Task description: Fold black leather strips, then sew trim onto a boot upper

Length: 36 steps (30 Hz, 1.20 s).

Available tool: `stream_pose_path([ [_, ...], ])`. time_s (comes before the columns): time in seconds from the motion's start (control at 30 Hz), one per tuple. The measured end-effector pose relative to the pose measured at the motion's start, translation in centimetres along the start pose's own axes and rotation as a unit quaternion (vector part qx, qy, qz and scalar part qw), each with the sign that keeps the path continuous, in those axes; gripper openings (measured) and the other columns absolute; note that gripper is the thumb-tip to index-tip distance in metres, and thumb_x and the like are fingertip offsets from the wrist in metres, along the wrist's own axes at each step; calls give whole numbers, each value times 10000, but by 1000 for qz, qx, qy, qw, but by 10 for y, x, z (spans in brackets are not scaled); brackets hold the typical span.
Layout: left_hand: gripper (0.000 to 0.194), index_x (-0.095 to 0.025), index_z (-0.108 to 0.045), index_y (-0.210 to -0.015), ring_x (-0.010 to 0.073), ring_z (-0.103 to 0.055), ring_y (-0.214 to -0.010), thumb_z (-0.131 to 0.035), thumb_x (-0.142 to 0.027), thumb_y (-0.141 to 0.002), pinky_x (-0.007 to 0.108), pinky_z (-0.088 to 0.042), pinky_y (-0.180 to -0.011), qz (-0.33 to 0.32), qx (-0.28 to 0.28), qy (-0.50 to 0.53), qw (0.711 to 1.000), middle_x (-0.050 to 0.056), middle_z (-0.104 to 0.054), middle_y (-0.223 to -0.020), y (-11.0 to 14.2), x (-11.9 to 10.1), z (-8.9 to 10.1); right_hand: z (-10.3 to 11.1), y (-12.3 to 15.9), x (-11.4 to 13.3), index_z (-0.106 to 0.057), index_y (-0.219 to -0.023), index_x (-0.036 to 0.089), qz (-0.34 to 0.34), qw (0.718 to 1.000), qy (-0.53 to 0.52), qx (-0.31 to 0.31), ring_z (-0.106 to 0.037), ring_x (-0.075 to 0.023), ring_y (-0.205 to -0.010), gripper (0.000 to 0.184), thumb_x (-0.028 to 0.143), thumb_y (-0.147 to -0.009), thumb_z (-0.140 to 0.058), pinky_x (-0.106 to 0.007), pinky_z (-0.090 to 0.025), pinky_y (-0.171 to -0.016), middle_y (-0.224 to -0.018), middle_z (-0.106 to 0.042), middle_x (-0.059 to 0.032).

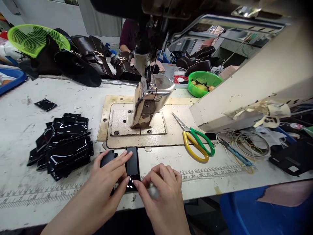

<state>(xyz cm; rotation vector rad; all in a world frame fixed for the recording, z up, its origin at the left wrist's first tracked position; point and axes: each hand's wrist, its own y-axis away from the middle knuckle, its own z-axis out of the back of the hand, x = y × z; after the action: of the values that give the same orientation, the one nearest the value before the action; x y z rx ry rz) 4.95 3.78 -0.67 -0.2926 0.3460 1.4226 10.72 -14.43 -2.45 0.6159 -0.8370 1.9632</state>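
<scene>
Across a scuffed white table (pixel 85 94), a sewing machine (pixel 151 101) stands behind two bare hands. Left of them lies a pile of glossy black pieces (pixel 66 143). The left hand (pixel 107 179) and right hand (pixel 163 189) press and pinch a black strip (pixel 132 166) at the table's near edge, fingers curled onto its glossy end. Scissors (pixel 193 140) lie to the right.

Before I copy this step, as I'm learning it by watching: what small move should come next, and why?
Probably press the glossy end of the black strip flat with the right thumb. That end looks folded over the duller surface, both thumbs rest on it, and the left hand's fingers reach along the strip, seemingly steadying it.
</scene>
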Motion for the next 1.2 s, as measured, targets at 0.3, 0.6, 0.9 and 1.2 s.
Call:
stream_pose_path([
  [0.3, 228, -262, -485, -812, 247, -554, -1362, -386, -221, -1014, 637, -413, -1053, -29, -64, -36, 997, 72, -638, -1407, -3, -2, -3, 0, 0, 0, -571, -694, 228, 3, 1000, 8, 2, -547, -174, -729, 349, 403, -995, -599, -390, -285, -823, -762, -579, 36],
  [0.6, 198, -269, -427, -833, 174, -458, -1429, -397, -268, -1029, 578, -233, -1146, 26, -38, 20, 999, 2, -664, -1323, -4, 1, -10, -7, 3, -1, -647, -845, 220, 82, 995, 34, -42, -558, -192, -756, 237, 301, -1043, -544, -405, -334, -830, -823, -672, 3],
  [0.9, 68, -293, -428, -1004, 191, -503, -1309, -496, -283, -1002, 488, -305, -1177, 59, -42, 110, 991, -21, -615, -1144, -9, 9, -9, -19, 32, -2, -766, -1120, 131, 260, 948, 163, -82, -620, -246, -917, 321, 113, -1026, -459, -525, -263, -1182, -1071, -792, -42],
  [1.2, 150, -195, -616, -1084, 253, -591, -1149, -505, -198, -983, 437, -472, -1013, 50, -71, 22, 996, 79, -637, -1207, -33, 2, 4, -16, 34, -2, -703, -1257, 76, 279, 943, 174, -47, -671, -218, -1024, 391, 285, -1091, -417, -441, -107, -1284, -1141, -766, -73],
])
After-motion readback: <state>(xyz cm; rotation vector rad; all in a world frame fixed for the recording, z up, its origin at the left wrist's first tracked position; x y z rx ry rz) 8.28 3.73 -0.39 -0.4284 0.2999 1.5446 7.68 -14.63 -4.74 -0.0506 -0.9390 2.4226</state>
